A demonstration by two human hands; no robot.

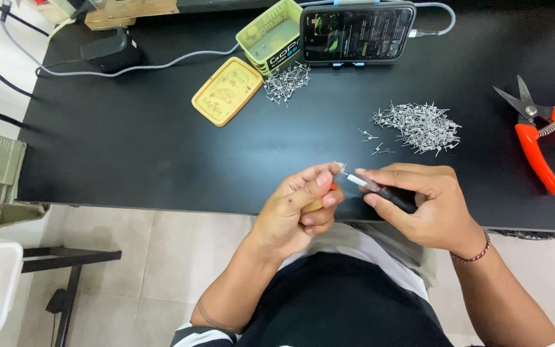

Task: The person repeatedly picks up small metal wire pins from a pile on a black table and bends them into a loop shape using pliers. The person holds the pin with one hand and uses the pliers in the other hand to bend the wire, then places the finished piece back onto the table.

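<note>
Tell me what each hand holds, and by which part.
The right hand grips a slim dark tool by its handle. The left hand pinches a tiny metal piece at the fingertips; which part cannot be told.

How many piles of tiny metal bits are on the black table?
2: a small pile beside the green tin and yellow lid, and a big pile left of the orange cutters.

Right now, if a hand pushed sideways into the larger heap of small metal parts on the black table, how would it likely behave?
The larger heap is many tiny loose wire pieces, so it would probably spread rather than slide as one. A few strays already lie apart from it, suggesting they scatter easily. Each looks thin and light, and their prongs may snag together; the smooth black table offers little grip.
</note>
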